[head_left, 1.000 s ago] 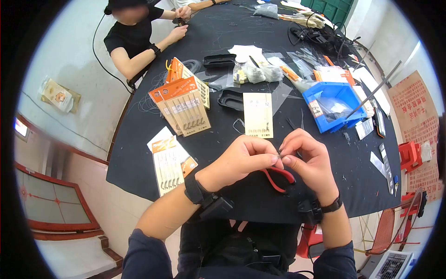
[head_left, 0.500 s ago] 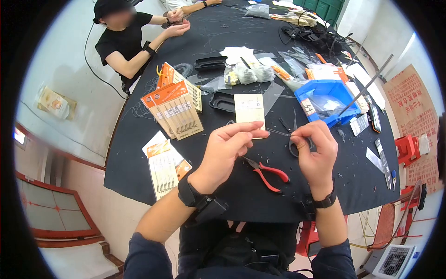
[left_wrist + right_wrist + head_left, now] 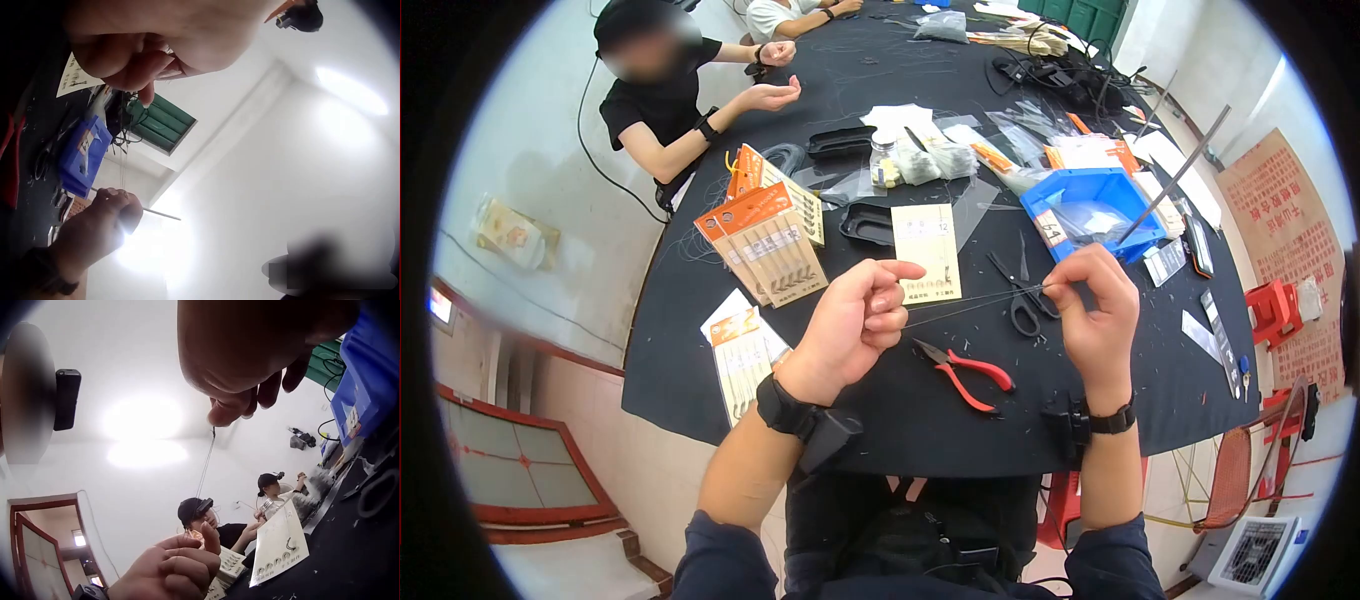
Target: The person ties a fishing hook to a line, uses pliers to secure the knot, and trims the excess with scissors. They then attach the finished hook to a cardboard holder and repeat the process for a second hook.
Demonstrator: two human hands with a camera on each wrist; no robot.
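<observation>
A thin doubled fishing line (image 3: pixel 980 306) is stretched between the two hands above the table. My right hand (image 3: pixel 1095 310) pinches its right end between thumb and forefinger; a small dark tip (image 3: pixel 214 432) pokes out below those fingers in the right wrist view. The other end runs into my left hand (image 3: pixel 855 320), whose lower fingers curl over the strands while the forefinger points right. Behind the line stands a cream hook card (image 3: pixel 925 235) with small hooks along its lower part. Red-handled pliers (image 3: pixel 970 380) lie below the line, and black scissors (image 3: pixel 1025 300) beside the right hand.
Orange-topped packs of hooks (image 3: pixel 765 245) stand at the left, with more packs (image 3: pixel 740 360) lying nearer. A blue bin (image 3: pixel 1090 205) holding a rod is at the right. Black trays (image 3: pixel 868 224) and plastic bags lie behind the card. Another person (image 3: pixel 665 100) sits across the table.
The hands have moved apart from being together over the pliers, drawing the line out between them. The left hand went left and its fingers curled in; the pliers and scissors came into full view.
</observation>
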